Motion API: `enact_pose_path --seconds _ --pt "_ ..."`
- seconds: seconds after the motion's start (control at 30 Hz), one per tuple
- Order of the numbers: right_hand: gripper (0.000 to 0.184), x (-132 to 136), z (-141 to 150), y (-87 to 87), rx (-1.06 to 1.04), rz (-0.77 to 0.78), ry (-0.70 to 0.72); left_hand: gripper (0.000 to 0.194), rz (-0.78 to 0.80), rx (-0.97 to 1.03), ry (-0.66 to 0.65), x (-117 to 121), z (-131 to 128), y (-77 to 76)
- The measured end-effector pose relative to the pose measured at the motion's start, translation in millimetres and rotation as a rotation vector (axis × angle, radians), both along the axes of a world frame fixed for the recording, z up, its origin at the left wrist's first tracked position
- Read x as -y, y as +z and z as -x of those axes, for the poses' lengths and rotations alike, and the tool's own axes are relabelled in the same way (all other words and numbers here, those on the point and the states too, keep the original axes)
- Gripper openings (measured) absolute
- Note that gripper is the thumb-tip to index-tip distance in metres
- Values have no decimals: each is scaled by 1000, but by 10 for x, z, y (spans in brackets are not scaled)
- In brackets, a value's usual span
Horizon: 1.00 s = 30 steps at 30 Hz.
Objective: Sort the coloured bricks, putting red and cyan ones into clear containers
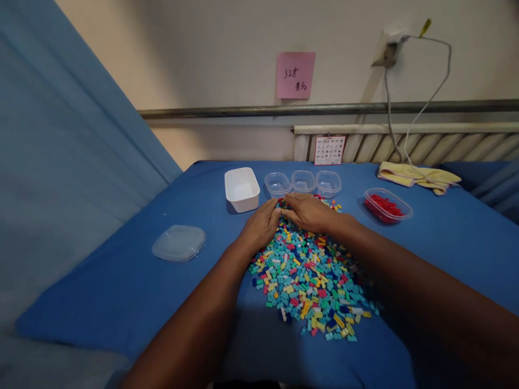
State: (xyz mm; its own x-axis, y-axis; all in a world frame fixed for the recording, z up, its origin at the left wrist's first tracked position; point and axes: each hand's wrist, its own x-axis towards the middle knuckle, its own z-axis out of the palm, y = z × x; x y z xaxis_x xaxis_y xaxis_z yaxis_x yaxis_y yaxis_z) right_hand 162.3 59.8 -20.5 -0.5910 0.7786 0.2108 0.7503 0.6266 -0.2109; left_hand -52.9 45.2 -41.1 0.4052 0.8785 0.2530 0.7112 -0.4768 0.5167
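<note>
A wide pile of small toy building bricks (302,275) in teal, yellow, red, white and dark blue is spread on the blue cloth. At its far end, my left hand (261,222) rests against the pile's left side with its fingers stretched forward. My right hand (308,210) lies over the far bricks, its fingers extended and pointing left. The fingertips of the two hands nearly meet, and some bricks show between and beneath them. Neither hand is visibly wrapped around a brick. Bricks under the palms are hidden.
Beyond the hands stand a white tub (242,189) and three clear containers, one being a clear container (278,185). A clear box of red bricks (388,206) is at right, near a yellow cloth (417,177). Stacked clear lids (179,243) lie left. A cable (440,86) hangs behind.
</note>
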Motion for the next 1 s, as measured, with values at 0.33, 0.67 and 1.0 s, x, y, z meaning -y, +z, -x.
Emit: enact_pose_path --seconds 0.33,0.67,1.0 --pt "78 -4 45 -176 72 88 -35 63 3 25 19 24 -3 28" --pt "90 268 -412 -172 93 135 -186 65 19 -8 30 28 -3 35" --pt "92 715 -819 -186 101 138 -221 67 27 -20 14 11 14 43"
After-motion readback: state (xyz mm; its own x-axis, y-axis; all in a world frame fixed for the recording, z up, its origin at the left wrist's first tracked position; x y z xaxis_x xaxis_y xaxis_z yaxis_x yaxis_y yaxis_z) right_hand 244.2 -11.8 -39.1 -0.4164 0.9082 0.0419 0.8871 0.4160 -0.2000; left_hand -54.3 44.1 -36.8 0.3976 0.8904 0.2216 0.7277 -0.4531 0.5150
